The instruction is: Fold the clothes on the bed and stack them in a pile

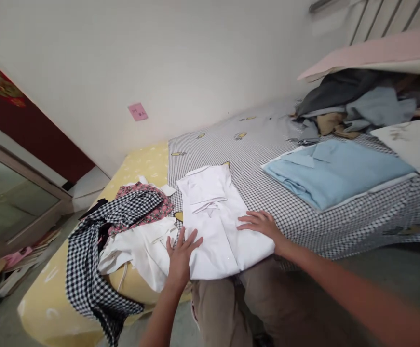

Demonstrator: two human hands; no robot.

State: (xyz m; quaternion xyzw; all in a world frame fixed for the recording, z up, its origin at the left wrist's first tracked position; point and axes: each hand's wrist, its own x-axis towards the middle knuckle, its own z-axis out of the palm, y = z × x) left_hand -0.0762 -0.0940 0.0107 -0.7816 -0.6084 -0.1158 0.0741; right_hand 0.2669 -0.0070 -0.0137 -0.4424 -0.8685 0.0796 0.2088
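A white shirt lies on the bed in front of me, folded into a long panel. Its near end reaches the bed's edge above my knees, and folded parts lie over its far end. My left hand rests at the shirt's left edge with the fingers spread. On the right edge lies my right hand, palm down, fingers stretched over the cloth. Neither hand grips anything.
Left of the shirt is a loose heap with a black-and-white checked garment, a floral one and a white one. A folded blue shirt lies to the right, with piled clothes behind it.
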